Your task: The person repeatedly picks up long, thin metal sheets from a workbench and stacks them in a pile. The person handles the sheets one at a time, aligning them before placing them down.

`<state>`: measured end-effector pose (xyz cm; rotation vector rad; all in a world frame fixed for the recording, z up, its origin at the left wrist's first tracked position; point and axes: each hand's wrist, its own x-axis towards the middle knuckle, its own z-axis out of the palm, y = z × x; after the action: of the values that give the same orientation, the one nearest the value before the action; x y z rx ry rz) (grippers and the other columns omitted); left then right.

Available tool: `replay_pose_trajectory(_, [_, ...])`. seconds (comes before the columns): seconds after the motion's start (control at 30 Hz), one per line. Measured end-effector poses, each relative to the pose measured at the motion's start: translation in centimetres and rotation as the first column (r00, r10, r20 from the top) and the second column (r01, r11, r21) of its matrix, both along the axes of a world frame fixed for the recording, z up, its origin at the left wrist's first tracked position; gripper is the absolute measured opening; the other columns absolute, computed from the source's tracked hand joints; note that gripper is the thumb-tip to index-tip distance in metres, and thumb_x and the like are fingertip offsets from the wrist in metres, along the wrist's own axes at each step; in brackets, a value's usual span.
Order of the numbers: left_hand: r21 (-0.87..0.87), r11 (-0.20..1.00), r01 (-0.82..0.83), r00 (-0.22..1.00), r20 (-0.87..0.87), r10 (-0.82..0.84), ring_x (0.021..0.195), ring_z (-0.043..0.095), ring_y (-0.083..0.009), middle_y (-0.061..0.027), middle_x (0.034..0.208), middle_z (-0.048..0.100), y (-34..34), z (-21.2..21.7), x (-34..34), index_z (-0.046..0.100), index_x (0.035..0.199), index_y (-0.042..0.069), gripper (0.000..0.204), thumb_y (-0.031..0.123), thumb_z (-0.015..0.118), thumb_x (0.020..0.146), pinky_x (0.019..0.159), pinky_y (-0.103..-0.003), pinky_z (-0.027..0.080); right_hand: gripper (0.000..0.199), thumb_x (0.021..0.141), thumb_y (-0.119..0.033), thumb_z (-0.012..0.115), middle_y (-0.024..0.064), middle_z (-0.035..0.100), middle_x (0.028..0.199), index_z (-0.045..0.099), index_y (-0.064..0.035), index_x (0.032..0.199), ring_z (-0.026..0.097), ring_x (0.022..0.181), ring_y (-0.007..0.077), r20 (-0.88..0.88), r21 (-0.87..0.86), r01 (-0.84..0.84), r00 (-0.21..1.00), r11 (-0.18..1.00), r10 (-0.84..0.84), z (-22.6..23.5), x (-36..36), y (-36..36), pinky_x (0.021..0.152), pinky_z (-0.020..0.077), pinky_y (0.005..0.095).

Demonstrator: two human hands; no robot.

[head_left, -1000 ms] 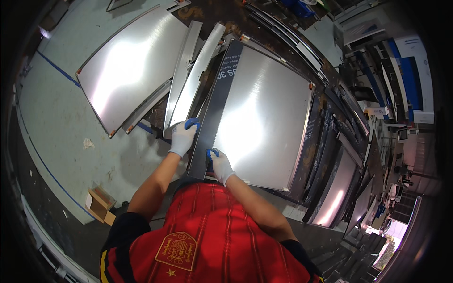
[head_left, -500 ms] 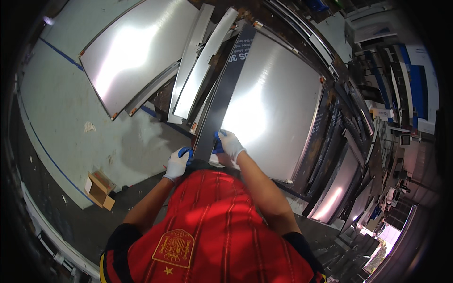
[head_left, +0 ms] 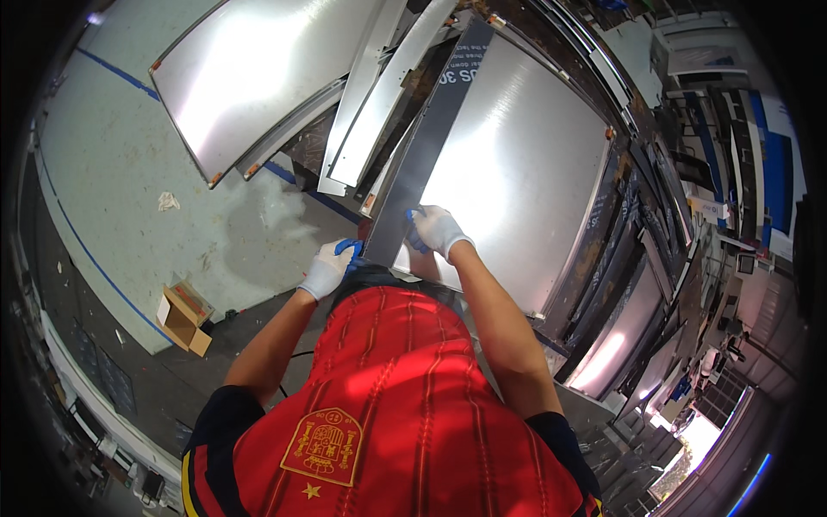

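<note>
Both my hands wear white gloves with blue palms and fingers. A long dark grey strip (head_left: 419, 157), with pale print near its far end, runs away from my waist. It lies along the left side of a large shiny metal panel (head_left: 525, 146). At the strip's near left edge, my left hand (head_left: 327, 267) is closed on it. My right hand (head_left: 439, 231) is closed at the strip's right edge, over the panel, fingers curled under; its fingertips are partly hidden. The panel mirrors this hand just below it.
Another shiny panel (head_left: 258, 77) lies at the far left, beside long pale metal strips (head_left: 379, 112). An open cardboard box (head_left: 183, 320) stands on the left. Dark film-covered pieces (head_left: 603, 267) lie to the right. Stacked panels and racks (head_left: 758, 155) fill the far right.
The whole view has shifted, so panels and strip sit higher and slightly further right in the picture. Both hands keep about the same places along the strip, still closed.
</note>
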<state>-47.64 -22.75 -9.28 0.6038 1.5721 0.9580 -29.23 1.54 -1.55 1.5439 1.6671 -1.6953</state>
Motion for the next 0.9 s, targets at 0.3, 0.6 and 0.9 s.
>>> replay_pose_trajectory(0.3, [-0.120, 0.979, 0.166, 0.870, -0.450, -0.202, 0.123, 0.071, -0.0451, -0.0273, 0.135, 0.073, 4.9, 4.1, 1.7, 0.062, 0.147, -0.001, 0.068, 0.044, 0.079, 0.099, 0.107, -0.050, 0.056, 0.040, 0.115, -0.034, 0.060, 0.0175, 0.079, 0.092, 0.078, 0.0011, 0.123, 0.077, 0.077, 0.0281, 0.059, 0.201, -0.088, 0.995, 0.976, 0.077, -2.7, 0.4, -0.8, 0.076, 0.0616, 0.0425])
replay_pose_trajectory(0.6, [-0.163, 0.987, 0.002, 0.795, -0.598, -0.101, 0.139, 0.054, -0.0447, -0.0270, 0.149, 0.053, 6.5, 4.6, 8.0, 0.037, 0.163, -0.007, 0.122, 0.045, 0.101, 0.073, 0.121, -0.054, 0.045, 0.040, 0.111, -0.041, 0.063, 0.0260, 0.080, 0.114, 0.079, -0.0070, 0.123, 0.074, 0.114, 0.0472, 0.019, 0.418, 0.002, 1.000, 0.909, -0.010, -1.8, 1.2, -3.6, 0.103, 0.0565, 0.0532])
replay_pose_trajectory(0.9, [-0.070, 0.909, 0.410, 0.407, -0.878, -0.251, 0.158, 0.034, -0.0523, -0.0361, 0.171, 0.035, 12.3, 5.9, 5.0, 0.045, 0.165, -0.006, 0.101, 0.046, 0.086, 0.088, 0.134, -0.061, 0.023, 0.023, 0.107, -0.024, 0.068, 0.0226, 0.072, 0.121, 0.074, -0.0058, 0.120, 0.067, 0.115, 0.0465, -0.061, 0.602, -0.158, 0.968, 0.783, 0.242, 0.4, 8.2, -11.9, 0.102, 0.0547, 0.0534])
